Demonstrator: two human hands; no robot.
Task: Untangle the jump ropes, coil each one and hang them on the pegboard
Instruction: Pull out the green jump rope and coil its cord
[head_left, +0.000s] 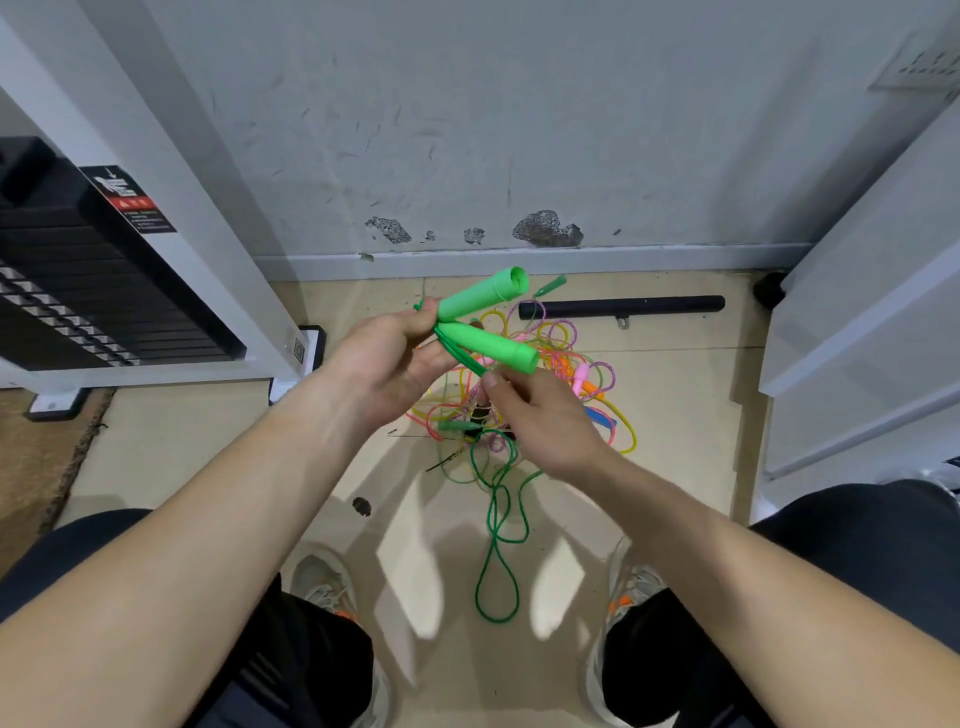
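Green handles (483, 300), both gripped at their narrow ends by the left hand (384, 358), hang above the tangled pile (571, 374) near the floor's (182, 441) far edge; the right hand (540, 415), pinching the green cord (462, 358), should feed short even loops gently, never tightening knots

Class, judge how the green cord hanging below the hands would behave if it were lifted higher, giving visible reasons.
Probably floppy: the green cord droops in loose loops. Likely light, since the right hand merely pinches it. It may snag, as it overlaps the tangled pile.
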